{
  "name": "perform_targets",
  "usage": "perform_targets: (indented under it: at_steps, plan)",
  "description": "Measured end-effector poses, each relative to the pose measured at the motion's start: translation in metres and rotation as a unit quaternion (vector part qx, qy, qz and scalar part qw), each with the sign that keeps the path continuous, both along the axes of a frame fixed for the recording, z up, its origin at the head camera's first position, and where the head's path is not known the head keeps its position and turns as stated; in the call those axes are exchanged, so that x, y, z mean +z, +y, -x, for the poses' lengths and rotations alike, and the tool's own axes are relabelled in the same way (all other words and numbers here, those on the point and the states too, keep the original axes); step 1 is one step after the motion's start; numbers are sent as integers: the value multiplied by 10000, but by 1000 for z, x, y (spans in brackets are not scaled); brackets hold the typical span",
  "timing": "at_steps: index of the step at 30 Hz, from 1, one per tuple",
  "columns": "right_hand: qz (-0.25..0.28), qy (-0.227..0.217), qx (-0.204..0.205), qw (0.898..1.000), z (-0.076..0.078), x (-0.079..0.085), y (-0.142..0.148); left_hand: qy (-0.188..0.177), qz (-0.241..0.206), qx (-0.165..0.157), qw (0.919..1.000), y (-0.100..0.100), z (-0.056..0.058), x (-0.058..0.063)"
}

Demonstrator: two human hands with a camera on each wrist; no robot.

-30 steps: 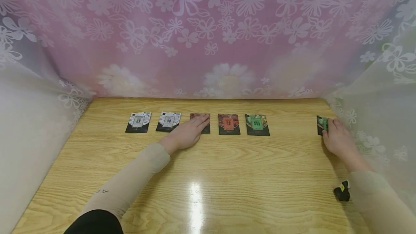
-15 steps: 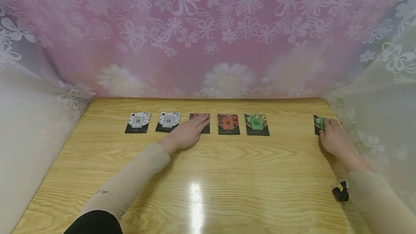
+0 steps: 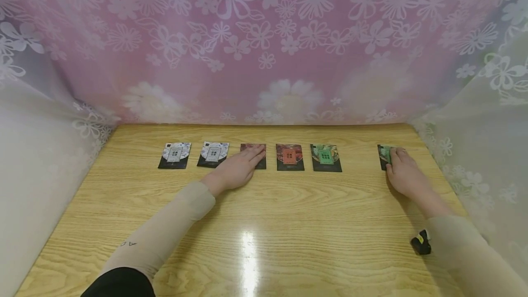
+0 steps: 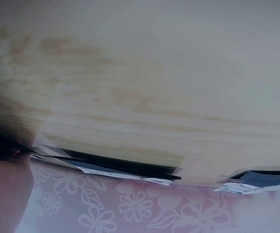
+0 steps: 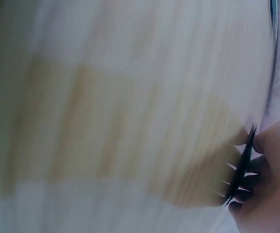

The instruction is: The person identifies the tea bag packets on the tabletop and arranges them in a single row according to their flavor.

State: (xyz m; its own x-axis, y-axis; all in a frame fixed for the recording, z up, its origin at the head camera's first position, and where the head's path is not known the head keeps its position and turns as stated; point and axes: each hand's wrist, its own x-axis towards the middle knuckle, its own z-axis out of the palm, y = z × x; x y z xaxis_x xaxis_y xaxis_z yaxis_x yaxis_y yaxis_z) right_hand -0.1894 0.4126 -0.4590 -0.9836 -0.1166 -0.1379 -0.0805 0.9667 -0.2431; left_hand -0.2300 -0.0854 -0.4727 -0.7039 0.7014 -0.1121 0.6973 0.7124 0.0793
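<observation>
My left hand (image 3: 236, 168) rests with fingers straight on a dark red sachet (image 3: 261, 163), covering much of it. At the right, my right hand (image 3: 406, 171) holds a green and black sachet (image 3: 384, 155), its thumb near the lower edge and its fingers over the upper part. The right wrist view shows this sachet (image 5: 242, 165) edge-on as a thin black strip against the fingers. Between the hands lie a red sachet (image 3: 290, 156) and another green sachet (image 3: 326, 156). Two white and black sachets, one at the far left (image 3: 175, 155) and one beside it (image 3: 213, 154), complete the row.
The sachets stand in a line toward the back of the wood-grain table (image 3: 313, 237). A pink floral curtain (image 3: 268, 49) hangs at the back edge, with pale cloth (image 3: 37, 164) on the sides. A small black device (image 3: 420, 243) sits by my right wrist.
My right hand has moved left across the table, carrying the green sachet with it toward the row. My left hand has stayed on the dark red sachet.
</observation>
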Motion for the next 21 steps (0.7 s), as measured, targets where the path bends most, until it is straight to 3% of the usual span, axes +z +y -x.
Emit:
perform_targets:
  at_steps: [10,21]
  plan:
    - [-73,105,315,9994,2,-1,-34,-32,-19,-10,10000,0,0,0]
    - [-63,16,381,9993,0,3,-60,-54,-62,16,10000,0,1,0]
